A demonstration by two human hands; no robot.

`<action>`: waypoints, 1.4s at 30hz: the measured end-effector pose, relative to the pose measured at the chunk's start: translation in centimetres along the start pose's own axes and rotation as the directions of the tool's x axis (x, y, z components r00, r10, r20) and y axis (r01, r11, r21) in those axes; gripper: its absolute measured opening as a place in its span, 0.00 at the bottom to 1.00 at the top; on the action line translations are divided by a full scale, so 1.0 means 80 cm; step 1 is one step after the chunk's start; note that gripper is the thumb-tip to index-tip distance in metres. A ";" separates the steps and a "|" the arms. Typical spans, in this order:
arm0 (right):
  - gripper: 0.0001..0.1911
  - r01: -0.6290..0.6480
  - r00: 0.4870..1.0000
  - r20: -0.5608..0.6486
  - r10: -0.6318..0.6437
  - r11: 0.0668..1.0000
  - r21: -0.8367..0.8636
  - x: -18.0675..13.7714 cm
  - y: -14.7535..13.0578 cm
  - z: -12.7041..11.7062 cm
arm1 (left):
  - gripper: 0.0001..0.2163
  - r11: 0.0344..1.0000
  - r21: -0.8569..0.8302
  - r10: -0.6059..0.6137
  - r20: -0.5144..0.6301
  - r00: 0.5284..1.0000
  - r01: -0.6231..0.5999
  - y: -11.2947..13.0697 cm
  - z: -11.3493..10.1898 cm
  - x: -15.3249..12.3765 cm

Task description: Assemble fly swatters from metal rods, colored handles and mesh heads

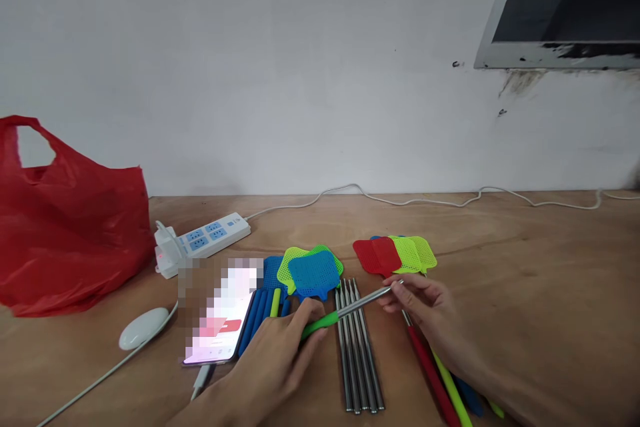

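Observation:
A metal rod (364, 301) with a green grip handle (320, 325) at its left end is held between my two hands. My left hand (270, 360) is closed around the green handle. With thumb and fingers, my right hand (425, 307) pinches the rod near its far tip. Below the held rod, several loose metal rods (357, 360) lie side by side. Blue, yellow-green and green fly swatter heads (314, 275) are stacked beyond my left hand. Past my right hand lie fly swatters with red and yellow heads (376, 255); their handles (433, 373) run partly under my right forearm.
Blue handles and one yellow handle (275, 303) lie beside a lit phone (225, 320) plugged into a cable. A white mouse-shaped object (144, 329), a power strip (220, 230) and a red plastic bag (75, 233) are on the left. A white cord (410, 201) runs along the wall.

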State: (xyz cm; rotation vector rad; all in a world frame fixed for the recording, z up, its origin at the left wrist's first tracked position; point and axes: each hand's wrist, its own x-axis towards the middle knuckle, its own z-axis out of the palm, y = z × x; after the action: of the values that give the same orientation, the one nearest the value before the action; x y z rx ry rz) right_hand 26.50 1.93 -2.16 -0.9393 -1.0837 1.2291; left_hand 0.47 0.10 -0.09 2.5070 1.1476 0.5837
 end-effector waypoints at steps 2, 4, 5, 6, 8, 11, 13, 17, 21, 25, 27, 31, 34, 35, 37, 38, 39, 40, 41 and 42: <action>0.13 0.002 0.997 0.075 0.002 0.998 -0.062 -0.001 -0.001 0.001 | 0.05 1.000 0.003 0.016 0.015 1.000 -0.016 0.001 0.001 0.001; 0.13 0.006 0.993 0.121 0.004 0.997 -0.080 -0.003 -0.003 0.003 | 0.05 0.999 0.029 0.026 0.035 0.999 -0.027 0.004 0.000 0.001; 0.13 0.003 0.990 0.140 0.009 0.996 -0.084 -0.004 -0.003 0.004 | 0.06 0.998 0.049 0.024 0.048 0.999 -0.026 0.006 0.000 0.002; 0.13 -0.002 0.987 0.157 0.016 0.996 -0.089 -0.005 -0.002 0.005 | 0.06 0.997 0.069 0.022 0.064 0.998 -0.027 0.008 -0.001 0.002; 0.13 -0.018 0.981 0.190 0.035 0.996 -0.093 -0.009 -0.001 0.008 | 0.07 0.996 0.090 0.022 0.094 0.995 -0.031 0.012 -0.002 0.002; 0.13 -0.012 0.975 0.220 0.033 0.995 -0.097 -0.013 0.002 0.010 | 0.10 0.994 0.106 0.006 0.128 0.992 -0.020 0.016 0.002 0.002; 0.13 0.012 0.971 0.239 0.016 0.993 -0.115 -0.013 0.000 0.009 | 0.12 0.990 0.141 -0.017 0.142 0.990 -0.003 0.018 0.006 0.002; 0.14 0.073 0.986 0.161 -0.052 0.989 -0.130 -0.001 -0.012 -0.001 | 0.15 0.985 0.170 -0.055 0.121 0.991 0.034 0.014 0.005 -0.001; 0.15 0.104 0.993 0.067 -0.096 0.986 -0.128 0.016 -0.026 -0.008 | 0.17 0.993 0.079 -0.094 0.087 0.992 0.087 0.004 -0.004 -0.009; 0.16 0.065 0.997 0.036 -0.062 0.995 -0.071 0.012 -0.026 0.003 | 0.18 0.991 0.031 -0.130 0.106 0.986 0.128 0.005 -0.006 -0.011; 0.16 0.024 0.997 0.080 -0.020 0.998 -0.054 0.003 -0.022 0.012 | 0.17 0.993 0.012 -0.116 0.131 0.985 0.116 0.011 -0.003 -0.007; 0.16 -0.053 0.980 0.187 0.061 0.997 -0.050 -0.014 -0.014 0.025 | 0.16 0.992 -0.022 -0.122 0.144 0.982 0.126 0.025 0.001 0.003; 0.16 -0.061 0.979 0.189 0.071 0.997 -0.055 -0.014 -0.014 0.023 | 0.16 0.983 -0.073 -0.153 0.151 0.977 0.166 0.025 -0.002 0.005; 0.16 -0.064 0.981 0.179 0.073 0.996 -0.054 -0.011 -0.015 0.020 | 0.17 0.980 -0.088 -0.160 0.160 0.974 0.176 0.024 -0.004 0.005; 0.16 -0.067 0.990 0.122 0.071 0.997 -0.033 -0.005 -0.018 0.013 | 0.17 0.974 -0.107 -0.179 0.180 0.967 0.200 0.019 -0.007 0.001; 0.17 -0.066 0.995 0.073 0.067 0.998 -0.010 -0.002 -0.019 0.010 | 0.18 0.972 -0.110 -0.187 0.184 0.965 0.210 0.017 -0.008 -0.001; 0.17 -0.074 0.997 0.026 0.073 0.997 0.016 0.001 -0.019 0.008 | 0.18 0.970 -0.107 -0.197 0.186 0.963 0.219 0.015 -0.009 -0.003; 0.18 -0.088 0.996 -0.006 0.088 0.995 0.044 0.002 -0.020 0.007 | 0.18 0.968 -0.102 -0.206 0.190 0.960 0.228 0.015 -0.010 -0.005; 0.18 -0.112 0.993 -0.015 0.113 0.991 0.071 0.003 -0.020 0.008 | 0.18 0.967 -0.099 -0.213 0.194 0.958 0.235 0.015 -0.009 -0.006; 0.19 -0.147 0.989 0.005 0.147 0.985 0.091 0.002 -0.020 0.011 | 0.18 0.966 -0.098 -0.216 0.195 0.957 0.238 0.016 -0.009 -0.007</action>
State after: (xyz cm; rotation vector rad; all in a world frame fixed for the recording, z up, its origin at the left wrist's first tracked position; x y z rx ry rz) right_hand 26.03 1.92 -0.42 -0.9634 -0.9613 1.3870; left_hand 0.65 -1.04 0.97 2.2334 1.2671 0.3418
